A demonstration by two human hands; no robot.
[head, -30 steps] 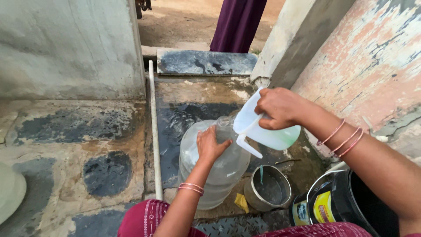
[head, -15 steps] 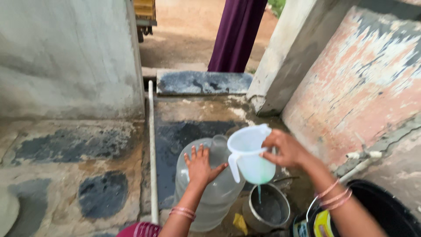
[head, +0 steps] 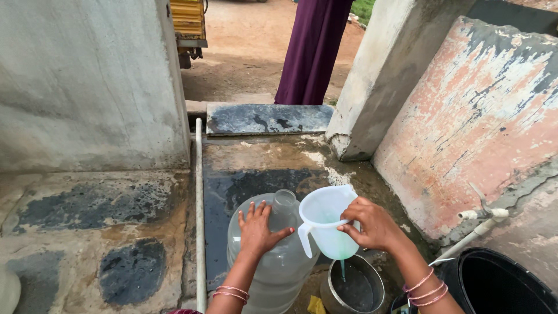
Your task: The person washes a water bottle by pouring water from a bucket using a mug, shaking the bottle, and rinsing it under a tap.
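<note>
Over steel pot (head: 353, 286): R hand (head: 375, 224) gripping white jug (head: 325, 228), L hand (head: 257, 230) flat, fingers spread, on clear bottle (head: 273, 256)

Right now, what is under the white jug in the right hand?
Under the white jug, held by the right hand, sits a round metal pot. A thin stream drips from the jug into it. The pot looks wet inside; its near rim is cut off by the picture's edge.
</note>
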